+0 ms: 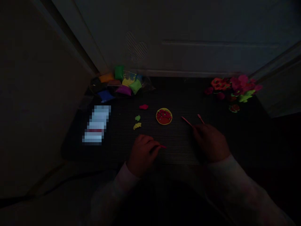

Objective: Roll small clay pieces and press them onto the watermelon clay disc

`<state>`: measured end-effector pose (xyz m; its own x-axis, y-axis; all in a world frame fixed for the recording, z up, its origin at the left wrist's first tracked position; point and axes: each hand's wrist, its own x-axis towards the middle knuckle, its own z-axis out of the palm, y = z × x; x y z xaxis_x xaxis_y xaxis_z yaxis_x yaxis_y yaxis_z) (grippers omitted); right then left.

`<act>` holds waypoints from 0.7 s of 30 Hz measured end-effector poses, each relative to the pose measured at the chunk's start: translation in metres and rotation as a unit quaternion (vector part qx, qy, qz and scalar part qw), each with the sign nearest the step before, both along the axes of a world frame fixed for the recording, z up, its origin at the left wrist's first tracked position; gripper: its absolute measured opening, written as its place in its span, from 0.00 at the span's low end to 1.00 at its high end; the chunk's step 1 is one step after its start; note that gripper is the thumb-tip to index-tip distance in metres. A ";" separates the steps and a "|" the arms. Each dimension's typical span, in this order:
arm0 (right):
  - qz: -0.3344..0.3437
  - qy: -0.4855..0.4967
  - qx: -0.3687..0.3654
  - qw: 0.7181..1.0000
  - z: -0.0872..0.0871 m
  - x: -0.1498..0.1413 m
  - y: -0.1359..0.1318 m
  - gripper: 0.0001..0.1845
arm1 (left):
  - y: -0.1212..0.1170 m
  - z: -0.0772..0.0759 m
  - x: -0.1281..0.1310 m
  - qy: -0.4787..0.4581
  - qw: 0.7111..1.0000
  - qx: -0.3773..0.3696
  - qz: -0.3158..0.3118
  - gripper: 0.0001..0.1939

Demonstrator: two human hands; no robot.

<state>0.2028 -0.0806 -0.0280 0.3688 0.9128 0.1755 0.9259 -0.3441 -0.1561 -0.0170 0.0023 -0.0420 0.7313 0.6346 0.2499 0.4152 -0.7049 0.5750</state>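
Note:
The scene is very dark. My left hand (142,153) rests on a dark mat (178,138) with its fingers curled round a small red piece (162,146) that pokes out to the right. My right hand (210,142) lies on the mat, closed on thin pink sticks (188,121) that point up and left. Beyond both hands sits a round clay disc (164,116) with a yellow rim and red top. Left of the disc lie a pink clay lump (143,107), a green bit (137,118) and a yellow bit (137,126).
Several bags of coloured clay (122,83) are piled at the mat's far left corner. Clay flowers in red, pink and green (235,88) stand at the far right. A blurred white card (97,124) lies at the left. A white door (188,37) is behind.

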 end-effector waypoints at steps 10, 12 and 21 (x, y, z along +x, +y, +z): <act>-0.017 0.419 -0.002 0.908 0.047 -0.034 -0.017 0.10 | 0.000 0.003 0.001 0.001 1.000 0.014 0.006 0.04; 0.004 0.434 -0.006 0.901 0.058 -0.044 -0.020 0.09 | 0.000 0.003 0.001 0.007 1.000 0.014 0.001 0.04; 0.064 0.372 0.013 0.926 0.062 -0.056 -0.026 0.06 | 0.000 0.003 0.000 -0.003 1.000 0.007 0.004 0.06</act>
<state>0.1463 -0.1065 0.0337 0.2856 0.9564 -0.0615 0.5920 -0.2265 -0.7735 -0.0168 0.0021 -0.0388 0.7253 0.6363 0.2628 0.4172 -0.7099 0.5674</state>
